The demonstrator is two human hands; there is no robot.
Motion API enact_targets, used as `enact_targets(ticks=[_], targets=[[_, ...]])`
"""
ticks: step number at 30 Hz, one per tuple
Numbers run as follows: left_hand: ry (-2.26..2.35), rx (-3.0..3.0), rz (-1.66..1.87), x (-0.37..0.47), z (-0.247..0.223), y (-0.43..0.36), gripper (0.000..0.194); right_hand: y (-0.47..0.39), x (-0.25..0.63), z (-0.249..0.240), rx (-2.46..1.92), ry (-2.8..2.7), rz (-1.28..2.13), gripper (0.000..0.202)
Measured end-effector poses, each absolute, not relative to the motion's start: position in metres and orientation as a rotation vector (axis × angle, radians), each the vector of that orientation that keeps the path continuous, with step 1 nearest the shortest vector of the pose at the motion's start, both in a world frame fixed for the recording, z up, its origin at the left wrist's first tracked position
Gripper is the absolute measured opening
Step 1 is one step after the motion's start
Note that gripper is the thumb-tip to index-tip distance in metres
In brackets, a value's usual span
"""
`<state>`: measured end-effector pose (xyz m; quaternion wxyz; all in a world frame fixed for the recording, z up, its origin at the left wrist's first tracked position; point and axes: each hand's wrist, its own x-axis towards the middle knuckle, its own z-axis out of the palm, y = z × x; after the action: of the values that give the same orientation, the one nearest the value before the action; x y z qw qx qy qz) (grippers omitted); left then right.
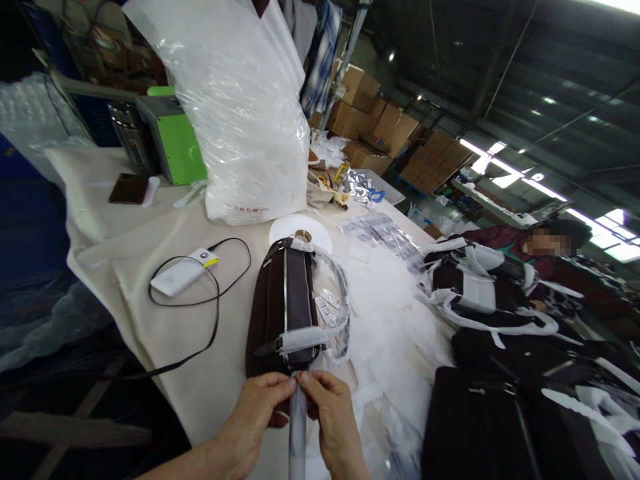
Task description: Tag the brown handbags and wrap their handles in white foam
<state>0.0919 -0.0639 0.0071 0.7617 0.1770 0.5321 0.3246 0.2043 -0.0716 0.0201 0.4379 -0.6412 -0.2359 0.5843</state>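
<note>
A dark brown bag (270,310) lies on the cream-covered table (190,357), its zipper running lengthwise and its handles wrapped in white material. At the bag's near end, my left hand (257,413) and my right hand (330,413) meet with thumbs and fingers pinched on the top of a wrapped strap (298,427). The strap hangs down between my hands toward the bottom edge. Beyond the bag's far end sits a white roll of tape (320,233).
A white power bank (183,275) with a black cable lies left. Behind stand a large plastic-wrapped bundle (250,127), a green box (181,148) and a flask (131,137). White sheets (385,313) and black bags (470,420) lie right, with a person (555,250) beyond.
</note>
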Motion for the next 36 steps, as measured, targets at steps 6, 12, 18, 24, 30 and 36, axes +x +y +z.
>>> enact_targets(ticks=[6,12,18,24,30,36], targets=[[1.034,0.221,0.681,0.092,0.008,-0.070,0.044,-0.067,0.206,0.013,-1.604,-0.503,1.532,0.020],[1.008,0.098,0.689,0.097,0.004,-0.072,0.038,-0.071,0.200,0.013,-1.560,-0.486,1.436,0.026],[0.816,-0.123,0.658,0.095,0.002,-0.069,0.032,-0.070,0.203,0.014,-1.549,-0.515,1.518,0.027],[0.813,-0.106,0.675,0.096,0.000,-0.066,0.027,-0.069,0.210,0.008,-1.452,-0.551,1.610,0.022],[0.812,-0.119,0.691,0.096,-0.002,-0.065,0.025,-0.069,0.208,0.017,-1.515,-0.643,1.559,0.019],[0.821,-0.051,0.696,0.094,-0.003,-0.066,0.024,-0.065,0.205,0.020,-1.700,-0.858,1.472,0.017]])
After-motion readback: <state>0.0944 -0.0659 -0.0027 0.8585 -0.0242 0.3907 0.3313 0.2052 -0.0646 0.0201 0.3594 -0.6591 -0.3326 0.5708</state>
